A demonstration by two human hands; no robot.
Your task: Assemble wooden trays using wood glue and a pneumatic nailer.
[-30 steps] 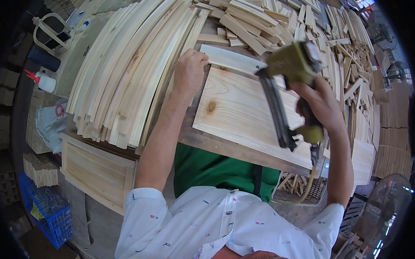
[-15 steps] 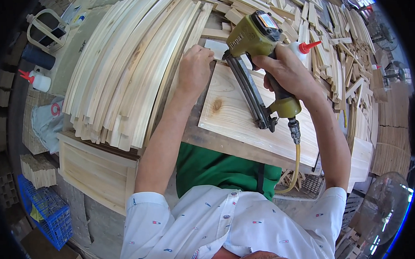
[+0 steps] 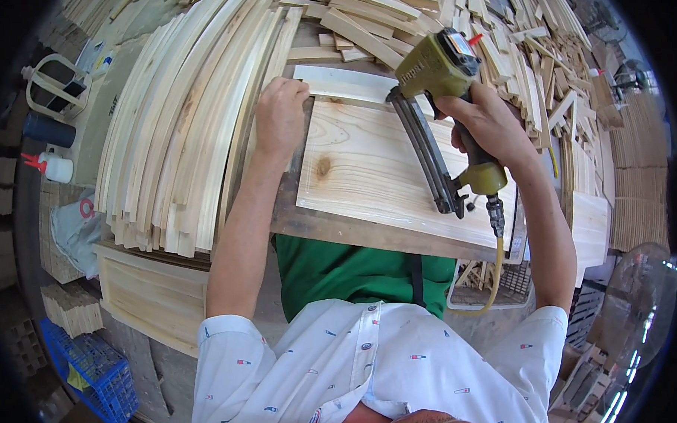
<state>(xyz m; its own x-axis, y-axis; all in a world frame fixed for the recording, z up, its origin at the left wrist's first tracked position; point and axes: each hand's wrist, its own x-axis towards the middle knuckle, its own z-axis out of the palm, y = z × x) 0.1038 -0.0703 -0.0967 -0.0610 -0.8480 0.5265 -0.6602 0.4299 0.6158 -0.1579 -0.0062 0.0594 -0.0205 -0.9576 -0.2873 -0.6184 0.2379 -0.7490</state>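
Board (image 3: 366,162) lies on the desk (image 3: 339,233) in the head view, with a pale strip (image 3: 349,82) along its far side. The right hand (image 3: 488,124) grips a green nail gun (image 3: 432,68) over the board. The left hand (image 3: 281,118) curls by the strip's left end; I cannot tell if it pinches.

brn wkbench (image 3: 285,206) here, blue plastic crate (image 3: 98,380) low L, lg rnd fan (image 3: 633,313) R w/ white light glinting by it, brn stacks (image 3: 639,171) beyond

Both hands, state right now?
Left hand: curled at left end of pale wood strip; grip can't be told.
Right hand: closed, holding olive nail gun.
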